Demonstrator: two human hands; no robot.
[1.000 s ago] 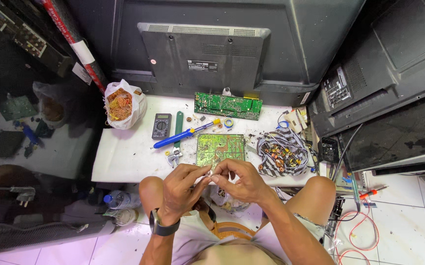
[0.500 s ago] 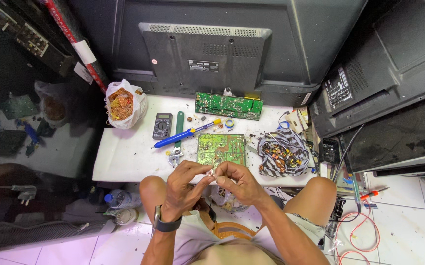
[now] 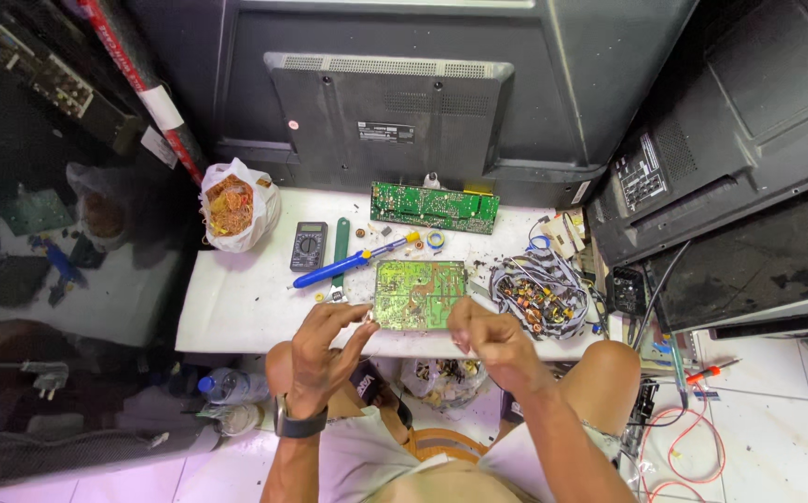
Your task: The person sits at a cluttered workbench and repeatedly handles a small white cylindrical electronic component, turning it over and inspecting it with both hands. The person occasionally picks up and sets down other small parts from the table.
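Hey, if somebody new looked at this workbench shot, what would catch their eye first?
Probably the two hands, the left hand and right hand, raised close together at the near edge of the white table. Just beyond them lies a green circuit board, with a blue soldering iron to its left and a tangle of wires to its right. Big dark television backs stand behind the table.
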